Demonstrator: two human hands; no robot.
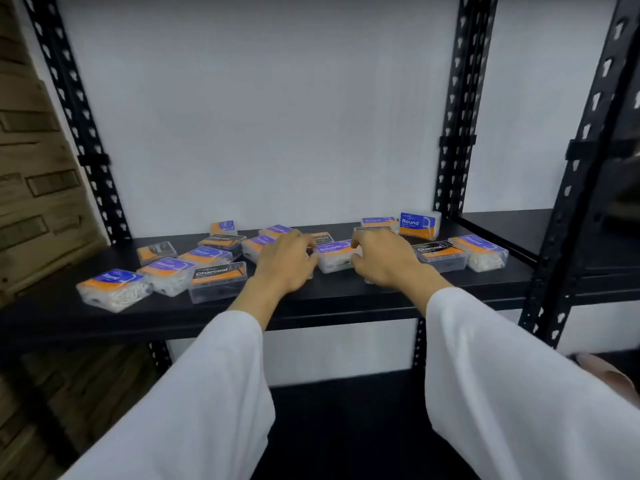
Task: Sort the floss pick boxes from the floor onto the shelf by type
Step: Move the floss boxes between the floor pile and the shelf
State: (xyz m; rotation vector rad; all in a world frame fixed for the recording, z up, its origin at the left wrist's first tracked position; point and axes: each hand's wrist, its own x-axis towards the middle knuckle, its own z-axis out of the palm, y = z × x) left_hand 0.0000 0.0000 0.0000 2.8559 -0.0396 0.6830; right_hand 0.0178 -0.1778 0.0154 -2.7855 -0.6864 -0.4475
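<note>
While both of my arms reach over the black shelf (52, 313), my left hand (285, 263) and my right hand (382, 259) flank a box labelled Smooth (334, 256), fingers curled against its two ends so the box is gripped between them. Scattered floss pick boxes lie across the shelf, unsorted. At the left front sit a Round box (112, 289) and a Charcoal box (218, 280), with another white-pick box between them. To the right lies a second Charcoal box (440, 256), touching a Round-type box at the far right (481, 252). One Round box stands upright (419, 225) near the back wall. White sleeves (214, 393) cover my forearms.
</note>
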